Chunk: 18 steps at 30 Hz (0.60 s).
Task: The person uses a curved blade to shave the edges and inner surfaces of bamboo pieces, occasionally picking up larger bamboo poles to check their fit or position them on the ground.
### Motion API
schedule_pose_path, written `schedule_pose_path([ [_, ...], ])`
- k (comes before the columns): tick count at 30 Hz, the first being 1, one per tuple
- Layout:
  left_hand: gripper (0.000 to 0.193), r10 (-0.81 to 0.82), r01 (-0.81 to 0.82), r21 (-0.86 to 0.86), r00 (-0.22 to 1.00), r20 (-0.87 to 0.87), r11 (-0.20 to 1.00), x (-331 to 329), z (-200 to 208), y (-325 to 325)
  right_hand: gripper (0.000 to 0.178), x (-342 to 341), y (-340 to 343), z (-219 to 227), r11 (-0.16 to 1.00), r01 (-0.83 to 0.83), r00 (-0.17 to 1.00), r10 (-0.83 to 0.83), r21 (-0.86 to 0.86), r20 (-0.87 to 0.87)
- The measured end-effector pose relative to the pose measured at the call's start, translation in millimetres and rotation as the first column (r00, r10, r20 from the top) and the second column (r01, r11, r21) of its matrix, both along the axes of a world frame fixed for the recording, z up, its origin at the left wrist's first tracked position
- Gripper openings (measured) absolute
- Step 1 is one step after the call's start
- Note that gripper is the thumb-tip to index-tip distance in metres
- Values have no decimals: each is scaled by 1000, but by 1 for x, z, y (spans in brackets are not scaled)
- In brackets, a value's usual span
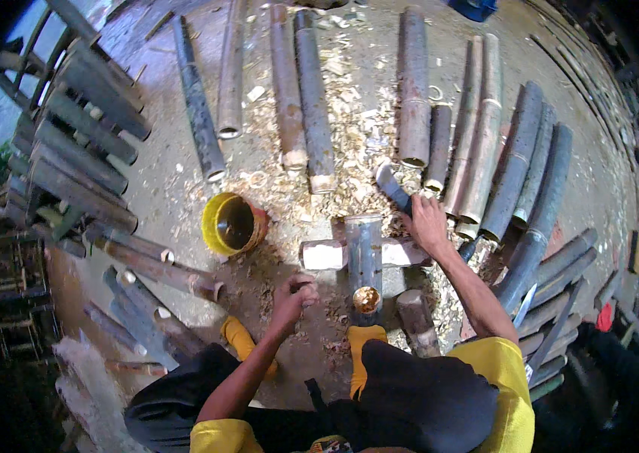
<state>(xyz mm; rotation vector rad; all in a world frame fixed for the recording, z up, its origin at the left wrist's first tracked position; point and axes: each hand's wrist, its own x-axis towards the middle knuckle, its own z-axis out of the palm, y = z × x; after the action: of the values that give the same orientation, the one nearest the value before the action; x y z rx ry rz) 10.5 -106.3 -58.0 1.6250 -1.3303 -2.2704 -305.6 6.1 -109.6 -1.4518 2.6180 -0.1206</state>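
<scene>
My right hand (428,225) is closed around a broad-bladed knife (392,186), its blade pointing away to the upper left over the wood chips. Just left of that hand, a short bamboo section (364,253) lies across a pale wooden block (323,255), its cut near end facing me between my knees. My left hand (294,296) hovers left of the bamboo with its fingers curled in, and nothing shows in them. A second short bamboo piece (416,321) rests beside my right leg.
Wood chips (357,128) cover the floor ahead. A yellow bucket (233,224) with dark contents stands front left. Long bamboo poles (287,90) lie fanned out ahead and at right (514,162); more are stacked at left (81,162). A long blade (557,332) lies at lower right.
</scene>
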Motion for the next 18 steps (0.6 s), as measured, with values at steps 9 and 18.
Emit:
schedule_pose_path([
  [9, 55, 751, -268, -776, 552, 362, 571, 109, -70, -63, 38, 105, 64, 62, 827, 303, 889, -67, -474, 452],
  [18, 95, 907, -720, -552, 319, 273, 420, 176, -132, -125, 31, 161, 120, 90, 905, 382, 760, -194, -185, 620],
])
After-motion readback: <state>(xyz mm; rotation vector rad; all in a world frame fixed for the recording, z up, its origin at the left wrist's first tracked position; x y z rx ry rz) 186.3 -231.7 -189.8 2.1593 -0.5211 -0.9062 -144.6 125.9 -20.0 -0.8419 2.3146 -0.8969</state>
